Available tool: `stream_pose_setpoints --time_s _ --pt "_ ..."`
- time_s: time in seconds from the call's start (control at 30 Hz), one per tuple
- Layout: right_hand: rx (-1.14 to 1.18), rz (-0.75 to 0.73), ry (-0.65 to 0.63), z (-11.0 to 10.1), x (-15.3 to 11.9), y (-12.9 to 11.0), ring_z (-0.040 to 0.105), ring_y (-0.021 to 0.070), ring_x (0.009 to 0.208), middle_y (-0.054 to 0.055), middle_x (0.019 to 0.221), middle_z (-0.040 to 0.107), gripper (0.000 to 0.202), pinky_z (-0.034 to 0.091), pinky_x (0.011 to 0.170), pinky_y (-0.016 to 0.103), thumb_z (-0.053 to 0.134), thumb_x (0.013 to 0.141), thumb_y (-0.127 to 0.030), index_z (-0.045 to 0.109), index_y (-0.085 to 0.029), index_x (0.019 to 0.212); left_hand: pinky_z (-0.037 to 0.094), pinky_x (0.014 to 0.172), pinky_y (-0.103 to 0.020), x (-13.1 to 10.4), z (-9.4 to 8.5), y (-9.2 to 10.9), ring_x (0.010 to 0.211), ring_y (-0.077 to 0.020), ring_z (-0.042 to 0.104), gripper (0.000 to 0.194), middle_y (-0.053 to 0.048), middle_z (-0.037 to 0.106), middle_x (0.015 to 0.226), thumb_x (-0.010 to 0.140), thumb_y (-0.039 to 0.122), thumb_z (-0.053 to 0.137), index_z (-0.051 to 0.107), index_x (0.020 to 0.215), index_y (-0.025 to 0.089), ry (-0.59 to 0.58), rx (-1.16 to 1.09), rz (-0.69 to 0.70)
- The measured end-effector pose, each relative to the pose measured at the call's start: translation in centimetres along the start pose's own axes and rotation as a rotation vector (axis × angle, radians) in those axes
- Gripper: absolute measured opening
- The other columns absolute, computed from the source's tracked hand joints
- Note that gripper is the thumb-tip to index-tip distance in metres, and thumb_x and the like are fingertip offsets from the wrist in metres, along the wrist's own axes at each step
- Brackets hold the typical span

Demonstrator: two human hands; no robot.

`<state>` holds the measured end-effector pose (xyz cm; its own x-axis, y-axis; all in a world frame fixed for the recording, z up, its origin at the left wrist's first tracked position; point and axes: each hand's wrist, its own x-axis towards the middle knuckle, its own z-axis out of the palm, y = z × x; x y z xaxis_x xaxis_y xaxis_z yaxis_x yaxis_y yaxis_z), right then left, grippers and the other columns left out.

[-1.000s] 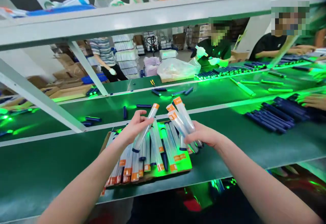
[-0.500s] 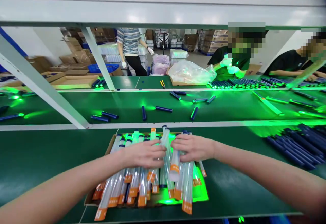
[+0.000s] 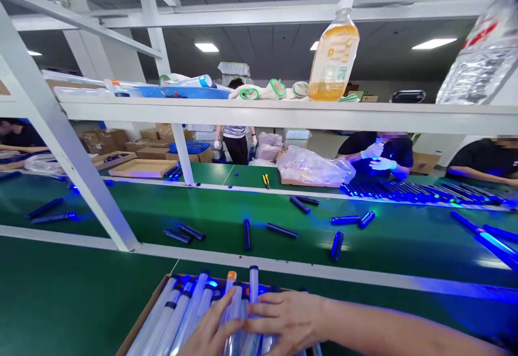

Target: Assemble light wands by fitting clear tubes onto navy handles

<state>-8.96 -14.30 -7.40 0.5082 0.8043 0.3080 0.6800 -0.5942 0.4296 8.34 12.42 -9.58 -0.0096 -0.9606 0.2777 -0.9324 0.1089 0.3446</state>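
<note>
A cardboard tray [image 3: 141,319] at the bottom of the view holds clear plastic tubes [image 3: 170,318], packed side by side, most with dark caps. One tube has an orange end [image 3: 231,275]. My left hand [image 3: 212,326] lies over the middle of the tubes, thumb and fingers apart. From the right, my right hand [image 3: 285,318] reaches across them with its fingers stretched out flat, close to a tube with a dark cap [image 3: 253,288]. Neither hand is plainly gripped around a tube. The lower part of the tray is cut off by the frame.
Dark blue light sticks [image 3: 282,230] lie scattered on the green belt [image 3: 226,210] beyond a white rail [image 3: 283,267]. White shelf posts and a shelf [image 3: 202,112] stand ahead, bearing bottles and gloves. Across the belt, gloved co-workers [image 3: 376,153] work beside rows of sticks.
The view has tilted up, so the tray and my hands sit lower in the frame. My hands remain over the tubes. The glow has turned from green to blue.
</note>
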Motion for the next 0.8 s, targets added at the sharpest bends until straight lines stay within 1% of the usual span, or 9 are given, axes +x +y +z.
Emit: stream_pose_setpoints --time_s 0.07,0.23,0.3,0.43,0.53,0.6,0.67,0.73,0.8 --pt "0.000 0.062 0.002 -0.5 -1.1 -0.3 0.055 0.0245 0.143 0.006 0.157 0.056 0.030 0.045 0.117 0.037 0.057 0.106 -0.047 0.070 -0.048 0.134 0.054 0.113 -0.050 -0.2 0.6 1.0 0.148 -0.0362 0.049 0.073 -0.009 0.044 0.165 0.097 0.048 0.066 0.034 0.164 0.044 -0.055 0.066 -0.030" --pt "0.075 0.136 -0.098 -1.9 -3.2 -1.5 0.036 0.0290 0.157 0.005 0.168 0.043 0.044 0.038 0.124 0.044 0.062 0.105 -0.034 0.057 -0.042 0.149 0.041 0.124 -0.052 -0.2 -0.9 4.1 0.156 -0.0304 0.037 0.060 -0.002 0.029 0.172 0.107 0.036 0.047 0.032 0.164 0.043 -0.093 0.004 -0.116" --pt "0.091 0.134 -0.107 -2.2 -3.4 -1.8 0.039 0.0289 0.155 0.006 0.163 0.050 0.038 0.039 0.124 0.045 0.061 0.106 -0.029 0.063 -0.034 0.143 0.036 0.126 -0.053 0.0 -1.1 4.9 0.159 -0.0287 0.031 0.057 -0.002 0.026 0.174 0.108 0.036 0.043 0.034 0.164 0.040 -0.066 -0.047 -0.173" --pt "0.117 0.124 -0.085 -3.0 -3.1 -2.3 0.047 0.0284 0.149 0.009 0.151 0.061 0.021 0.042 0.121 0.047 0.060 0.105 -0.023 0.071 -0.022 0.122 0.034 0.129 -0.051 0.3 -0.9 5.6 0.157 -0.0273 0.036 0.052 -0.006 0.036 0.170 0.108 0.036 0.043 0.042 0.160 0.033 -0.034 -0.130 -0.190" --pt "0.115 0.197 -0.130 -4.1 -3.6 -3.0 0.054 0.0280 0.143 0.013 0.151 0.061 0.024 0.045 0.118 0.048 0.055 0.106 -0.022 0.069 -0.018 0.125 0.044 0.121 -0.048 1.8 -2.7 4.1 0.142 -0.0301 0.055 0.043 -0.010 0.058 0.153 0.105 0.042 0.050 0.060 0.144 0.028 0.005 -0.138 -0.264" --pt "0.112 0.271 -0.170 -4.8 -4.7 -3.9 0.057 0.0287 0.140 0.015 0.150 0.062 0.028 0.046 0.116 0.048 0.051 0.107 -0.022 0.067 -0.016 0.130 0.051 0.107 -0.044 4.0 -5.0 1.4 0.118 -0.0305 0.067 0.037 -0.013 0.072 0.128 0.103 0.043 0.053 0.067 0.131 0.024 0.060 -0.143 -0.395" --pt "0.118 0.340 -0.169 -5.2 -6.0 -4.9 0.057 0.0287 0.140 0.015 0.148 0.064 0.031 0.045 0.117 0.047 0.050 0.106 -0.021 0.065 -0.016 0.133 0.051 0.095 -0.040 6.8 -7.7 -1.9 0.097 -0.0282 0.069 0.025 -0.011 0.075 0.105 0.099 0.037 0.058 0.071 0.113 0.021 0.078 -0.169 -0.526" --pt "0.131 0.421 -0.129 -5.2 -7.1 -5.5 0.058 0.0264 0.139 0.014 0.145 0.066 0.034 0.041 0.120 0.044 0.051 0.103 -0.016 0.063 -0.016 0.135 0.050 0.086 -0.034 9.6 -9.7 -4.3 0.086 -0.0245 0.065 0.011 -0.008 0.072 0.091 0.091 0.031 0.067 0.070 0.091 0.020 0.062 -0.207 -0.555" --pt "0.115 0.530 -0.080 -5.2 -7.1 -5.4 0.060 0.0253 0.136 0.013 0.139 0.070 0.032 0.031 0.124 0.044 0.053 0.101 -0.013 0.064 -0.018 0.130 0.048 0.079 -0.029 11.5 -10.3 -4.6 0.082 -0.0215 0.063 0.019 -0.006 0.069 0.086 0.092 0.038 0.066 0.067 0.083 0.021 0.059 -0.248 -0.550"
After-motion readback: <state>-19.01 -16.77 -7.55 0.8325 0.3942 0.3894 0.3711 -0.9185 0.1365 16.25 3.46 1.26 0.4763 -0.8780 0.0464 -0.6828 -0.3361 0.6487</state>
